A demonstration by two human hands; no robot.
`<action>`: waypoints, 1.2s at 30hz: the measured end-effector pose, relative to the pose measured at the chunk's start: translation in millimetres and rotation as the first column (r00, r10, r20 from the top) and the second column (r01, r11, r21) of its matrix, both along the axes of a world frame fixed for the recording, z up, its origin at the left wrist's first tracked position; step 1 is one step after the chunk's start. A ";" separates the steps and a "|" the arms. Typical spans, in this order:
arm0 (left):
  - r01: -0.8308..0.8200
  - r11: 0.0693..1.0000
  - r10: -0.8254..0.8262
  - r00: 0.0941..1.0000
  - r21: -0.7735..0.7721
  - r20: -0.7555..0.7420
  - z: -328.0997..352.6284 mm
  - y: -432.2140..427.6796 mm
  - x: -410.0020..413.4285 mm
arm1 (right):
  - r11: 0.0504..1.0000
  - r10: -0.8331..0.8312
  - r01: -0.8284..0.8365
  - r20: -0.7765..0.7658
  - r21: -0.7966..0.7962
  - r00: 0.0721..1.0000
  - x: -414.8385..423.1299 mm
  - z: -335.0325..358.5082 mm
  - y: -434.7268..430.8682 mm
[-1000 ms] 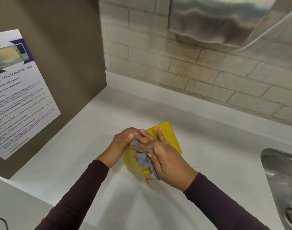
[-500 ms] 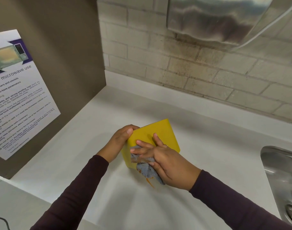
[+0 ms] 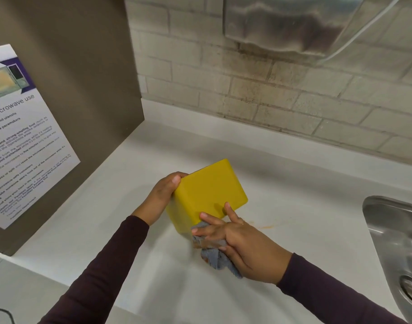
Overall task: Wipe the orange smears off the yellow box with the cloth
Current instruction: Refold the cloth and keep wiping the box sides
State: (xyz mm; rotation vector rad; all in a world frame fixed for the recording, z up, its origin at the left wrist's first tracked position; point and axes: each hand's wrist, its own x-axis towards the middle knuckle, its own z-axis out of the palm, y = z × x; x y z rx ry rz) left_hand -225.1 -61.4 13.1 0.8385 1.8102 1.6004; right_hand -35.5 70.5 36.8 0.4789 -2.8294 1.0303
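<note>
Fingers [image 3: 209, 216] of right hand [image 3: 244, 244]: upper ones spread flat on yellow box [image 3: 209, 195], lower ones curled into grey cloth [image 3: 215, 257], gripping it against the box's near lower corner. Left hand [image 3: 161, 196]: fingers wrapped round the box's far-left edge, holding it tilted. Change: the cloth has slid from the broad face down to that corner. That face now reads plain yellow, and the cloth shows orange staining. Judged: box nearly clean. Orange smear [image 3: 265, 227] on counter [image 3: 294, 183], just right of the right fingers.
</note>
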 end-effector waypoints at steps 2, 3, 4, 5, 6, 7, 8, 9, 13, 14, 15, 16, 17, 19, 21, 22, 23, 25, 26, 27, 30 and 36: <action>-0.013 1.000 0.013 1.000 -0.017 -0.005 -1.0 0.2 0.0 | 0.998 -0.023 0.024 -0.026 0.063 0.999 16.2 -10.0 3.6; -0.017 1.000 0.017 1.000 -0.022 -0.008 -2.0 0.5 0.0 | 0.996 -0.071 0.073 -0.045 0.042 0.996 25.9 -14.0 4.8; -0.022 1.000 0.022 1.000 -0.018 -0.012 -2.4 0.7 0.2 | 0.989 -0.149 0.147 -0.066 -0.032 0.987 34.2 -14.7 5.3; -0.027 1.000 0.027 1.000 -0.013 -0.014 -1.8 0.8 0.9 | 0.950 -0.277 0.260 -0.083 -0.174 0.957 39.7 -11.7 4.4; -0.033 0.999 0.033 0.999 -0.010 -0.014 -1.3 1.1 1.6 | 0.835 -0.431 0.372 -0.062 -0.405 0.900 42.1 -5.7 4.2; -0.034 0.999 0.034 0.999 -0.011 -0.017 -0.7 1.2 2.7 | 0.636 -0.561 0.428 -0.004 -0.642 0.828 42.7 -2.2 6.4; -0.033 0.999 0.033 0.999 -0.011 -0.024 -0.2 0.7 3.4 | 0.406 -0.639 0.418 0.075 -0.813 0.765 40.7 -0.8 10.8; -0.032 0.999 0.031 0.999 -0.012 -0.028 0.7 0.7 4.7 | 0.208 -0.661 0.370 0.148 -0.906 0.736 37.3 0.8 14.9; -0.044 0.999 0.043 0.999 -0.018 -0.020 4.1 -0.8 8.0 | -0.203 -0.617 0.283 0.347 -0.937 0.706 21.1 2.7 18.4; -0.039 0.999 0.039 0.999 -0.019 -0.021 4.9 -0.9 8.5 | -0.230 -0.612 0.277 0.360 -0.933 0.704 17.1 2.7 16.6; -0.037 0.999 0.037 0.999 -0.018 -0.019 5.1 -1.0 8.7 | -0.241 -0.612 0.283 0.372 -0.928 0.698 13.4 1.8 15.3; -0.037 0.999 0.036 0.999 -0.017 -0.016 5.1 -1.2 9.0 | -0.250 -0.615 0.293 0.385 -0.923 0.688 9.8 1.0 14.8; -0.036 0.999 0.035 0.999 -0.018 -0.017 4.8 -1.4 9.1 | -0.259 -0.621 0.294 0.392 -0.920 0.679 6.8 0.5 14.5; -0.031 0.999 0.031 0.999 -0.027 -0.028 2.4 -1.5 7.6 | -0.258 -0.635 0.288 0.387 -0.922 0.669 1.4 -0.5 13.8; -0.033 0.999 0.032 0.999 -0.033 -0.030 0.3 -2.3 6.7 | -0.226 -0.650 0.292 0.367 -0.929 0.666 -2.6 -0.2 8.7; -0.037 0.999 0.036 0.999 -0.034 -0.028 0.6 -2.5 6.9 | -0.201 -0.656 0.295 0.352 -0.934 0.668 -3.4 -0.7 5.4; -0.042 0.998 0.042 0.999 -0.036 -0.022 1.4 -2.4 6.9 | -0.175 -0.664 0.303 0.340 -0.937 0.666 -3.7 -1.7 2.2; -0.042 0.998 0.041 0.999 -0.052 -0.014 3.9 -1.6 6.3 | -0.125 -0.697 0.354 0.335 -0.927 0.633 -3.1 -5.1 -3.0; -0.029 0.997 0.029 1.000 -0.069 -0.008 5.9 -1.3 6.1 | -0.097 -0.711 0.383 0.334 -0.919 0.619 -2.4 -6.7 -6.3; -0.007 0.996 0.007 1.000 -0.092 0.000 8.5 -1.0 5.9 | -0.073 -0.713 0.408 0.334 -0.910 0.617 -1.4 -8.2 -10.5; 0.069 0.978 -0.070 0.998 -0.197 0.003 21.5 -1.4 3.8 | -0.033 -0.663 0.440 0.349 -0.897 0.662 1.0 -12.2 -26.3; 0.211 0.891 -0.207 0.977 -0.401 0.055 62.2 7.7 -8.7 | -0.118 -0.414 0.405 0.415 -0.907 0.810 11.5 -10.9 -31.5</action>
